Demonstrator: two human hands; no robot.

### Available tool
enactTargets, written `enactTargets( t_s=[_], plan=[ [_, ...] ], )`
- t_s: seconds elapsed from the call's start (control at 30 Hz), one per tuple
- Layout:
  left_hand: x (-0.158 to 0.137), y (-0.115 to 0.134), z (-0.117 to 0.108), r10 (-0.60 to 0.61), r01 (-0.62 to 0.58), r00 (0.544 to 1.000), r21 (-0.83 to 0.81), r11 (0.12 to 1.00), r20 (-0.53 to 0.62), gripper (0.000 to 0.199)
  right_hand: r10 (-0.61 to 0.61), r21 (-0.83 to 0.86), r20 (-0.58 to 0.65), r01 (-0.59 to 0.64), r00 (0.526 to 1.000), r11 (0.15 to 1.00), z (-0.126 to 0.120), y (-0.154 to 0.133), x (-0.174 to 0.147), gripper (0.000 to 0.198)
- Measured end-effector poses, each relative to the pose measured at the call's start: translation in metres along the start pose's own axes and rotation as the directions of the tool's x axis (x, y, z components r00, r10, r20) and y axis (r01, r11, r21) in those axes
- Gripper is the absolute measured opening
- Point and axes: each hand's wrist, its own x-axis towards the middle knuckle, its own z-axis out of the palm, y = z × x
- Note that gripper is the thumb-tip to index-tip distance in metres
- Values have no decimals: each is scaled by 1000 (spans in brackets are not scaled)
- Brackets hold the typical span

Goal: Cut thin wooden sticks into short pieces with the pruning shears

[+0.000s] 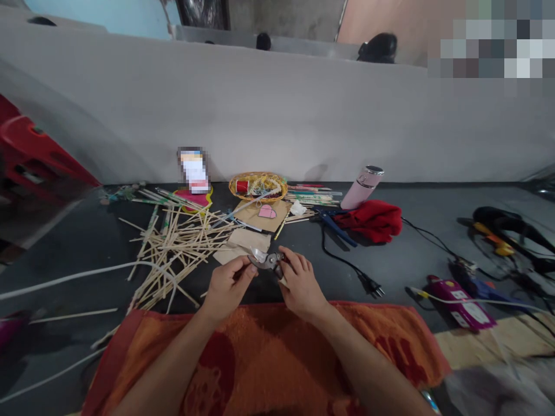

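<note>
My right hand (301, 283) is wrapped round the handles of small pruning shears (272, 260). Their shiny blade and dark curved lower jaw point left, toward my other hand. At the jaw tip, the thumb and fingers of my left hand (229, 286) are pinched together; whatever is between them is hidden or too small to name. Just beyond the hands lies a piece of brown paper (249, 238). A loose heap of thin wooden sticks (182, 240) spreads over the dark table to the left. An orange towel (277, 352) lies under my forearms.
Against the wall stand a phone (195, 173), a wicker basket (234, 190) with thread, and a pink bottle (361, 189). A red cloth (375, 219) and a black plug cable (347, 263) lie to the right. Farther right are a purple device (463, 306) and tangled cords.
</note>
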Motion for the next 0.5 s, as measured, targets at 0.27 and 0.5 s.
enactTargets(
  t_s=[0.27,0.5],
  plan=[
    [0,-3,1,8,-8,1000,15,1000,5,23,4,11,-2,-4,1000,1000,2,2,1,41],
    [0,-4,2,32,-32,999,54,998,1,22,7,-9,40,-7,999,1000,-2,2,1,37]
  ],
)
